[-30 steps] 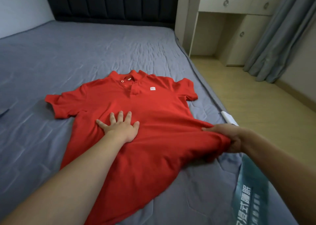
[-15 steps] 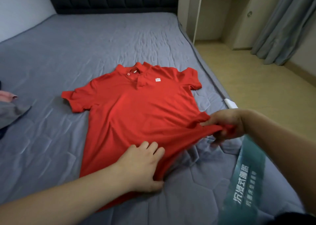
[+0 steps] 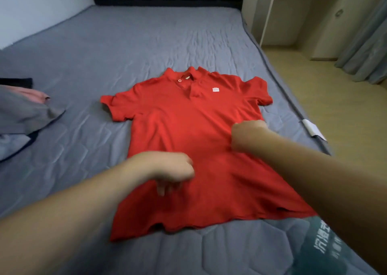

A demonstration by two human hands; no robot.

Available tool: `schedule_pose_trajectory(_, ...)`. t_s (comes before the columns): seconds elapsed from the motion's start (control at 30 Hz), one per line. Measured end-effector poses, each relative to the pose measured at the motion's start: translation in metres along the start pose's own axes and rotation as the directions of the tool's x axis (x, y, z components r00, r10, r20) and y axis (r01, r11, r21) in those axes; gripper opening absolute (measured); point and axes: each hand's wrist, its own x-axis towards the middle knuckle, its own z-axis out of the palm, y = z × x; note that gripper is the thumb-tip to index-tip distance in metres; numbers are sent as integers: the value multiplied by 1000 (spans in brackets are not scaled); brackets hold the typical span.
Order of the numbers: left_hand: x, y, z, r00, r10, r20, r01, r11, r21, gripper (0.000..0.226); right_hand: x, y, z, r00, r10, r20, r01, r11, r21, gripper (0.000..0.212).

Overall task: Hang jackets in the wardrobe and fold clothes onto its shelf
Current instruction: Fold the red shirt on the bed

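A red polo shirt point(image 3: 178, 117) lies face up and flat on the grey bed point(image 3: 146, 44), collar toward the headboard, hem spread near me. My left hand point(image 3: 169, 170) hovers over the shirt's lower middle, its fingers hanging loosely curled with the tips at the fabric, and I see nothing held in it. My right hand point(image 3: 247, 134) is over the shirt's right side near the waist, knuckles up and fingers curled under out of sight. Both hands are blurred by motion.
A heap of grey, pink and dark clothes point(image 3: 23, 111) lies at the bed's left edge. A white tag point(image 3: 313, 128) sticks out at the right bed edge, a teal label point(image 3: 326, 245) nearer me. A pale desk point(image 3: 272, 13), curtain point(image 3: 364, 51) and wooden floor are on the right.
My right hand let go of the lifted hem corner and moved up onto the shirt's right side. The hem now lies flat. My left hand moved up from the hem to mid-shirt.
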Motion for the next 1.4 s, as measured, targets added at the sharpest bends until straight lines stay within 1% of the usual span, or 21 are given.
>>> schedule_pose_trajectory(0.03, 7, -21, -13, 959, -18, -282, 25, 999, 20, 21, 8, -22, 1, 994, -39, -105, 51, 993, 111, 44)
schedule_pose_trajectory(0.07, 15, -46, -22, 838, -59, -542, 98, 994, 43, 28, 13, -44, 3, 983, -91, -159, 121, 975, 187, 50)
schedule_pose_trajectory(0.1, 24, -72, -30, 706, -139, -694, 186, 982, -7, 39, 18, -66, 8, 970, -165, -178, 205, 950, 236, 55)
schedule_pose_trajectory(0.13, 32, -97, -36, 624, -256, -738, 246, 961, -124, 50, 22, -86, 14, 954, -235, -188, 280, 921, 270, 59)
schedule_pose_trajectory(0.17, 40, -118, -41, 599, -376, -707, 264, 926, -268, 58, 25, -104, 19, 941, -276, -193, 325, 895, 305, 62)
schedule_pose_trajectory(0.23, 60, -144, -53, 629, -506, -590, 183, 835, -520, 66, 32, -128, 31, 923, -290, -252, 364, 870, 333, 64)
schedule_pose_trajectory(0.3, 78, -147, -62, 648, -468, -601, 16, 797, -604, 65, 40, -141, 43, 900, -294, -322, 393, 866, 308, 65)
schedule_pose_trajectory(0.33, 86, -146, -64, 639, -434, -635, -38, 807, -589, 61, 42, -144, 47, 890, -297, -347, 404, 867, 293, 66)
schedule_pose_trajectory(0.4, 97, -143, -64, 610, -420, -671, -3, 846, -533, 50, 47, -143, 53, 880, -298, -370, 412, 866, 284, 69)
schedule_pose_trajectory(0.47, 97, -149, -61, 570, -466, -677, 150, 869, -472, 42, 53, -136, 54, 892, -269, -364, 383, 877, 291, 73)
schedule_pose_trajectory(0.53, 90, -156, -57, 518, -468, -716, 304, 883, -358, 36, 63, -124, 53, 927, -179, -328, 290, 900, 326, 75)
schedule_pose_trajectory(0.6, 90, -144, -54, 388, -329, -861, 349, 917, -193, 32, 76, -111, 51, 958, -78, -278, 186, 902, 390, 75)
schedule_pose_trajectory(0.63, 93, -130, -53, 330, -192, -924, 315, 945, -84, 33, 84, -105, 51, 963, -49, -264, 156, 903, 401, 75)
schedule_pose_trajectory(0.67, 97, -113, -52, 307, -49, -950, 259, 965, 34, 36, 92, -100, 51, 965, -26, -261, 134, 905, 404, 75)
schedule_pose_trajectory(0.7, 103, -98, -50, 339, 80, -938, 188, 971, 151, 43, 100, -94, 51, 965, -4, -261, 114, 907, 406, 75)
schedule_pose_trajectory(0.73, 110, -86, -46, 434, 148, -889, 107, 971, 214, 52, 107, -90, 52, 966, 18, -259, 93, 907, 410, 75)
schedule_pose_trajectory(0.8, 125, -74, -38, 645, 120, -754, 31, 983, 183, 66, 121, -82, 53, 968, 60, -244, 53, 901, 430, 75)
schedule_pose_trajectory(0.83, 134, -75, -34, 705, 77, -705, 39, 988, 147, 69, 128, -78, 54, 969, 71, -237, 41, 898, 439, 76)
schedule_pose_trajectory(0.87, 142, -78, -32, 723, 42, -690, 57, 991, 119, 71, 136, -74, 55, 969, 77, -235, 36, 896, 443, 76)
schedule_pose_trajectory(1.2, 217, -82, -105, 654, -58, -754, 179, 981, 80, 83, 238, -41, 42, 958, 69, -278, 54, 909, 412, 89)
schedule_pose_trajectory(1.4, 282, -75, -167, 612, -99, -785, 228, 972, 56, 90, 308, -23, 37, 935, 50, -350, 101, 911, 400, 86)
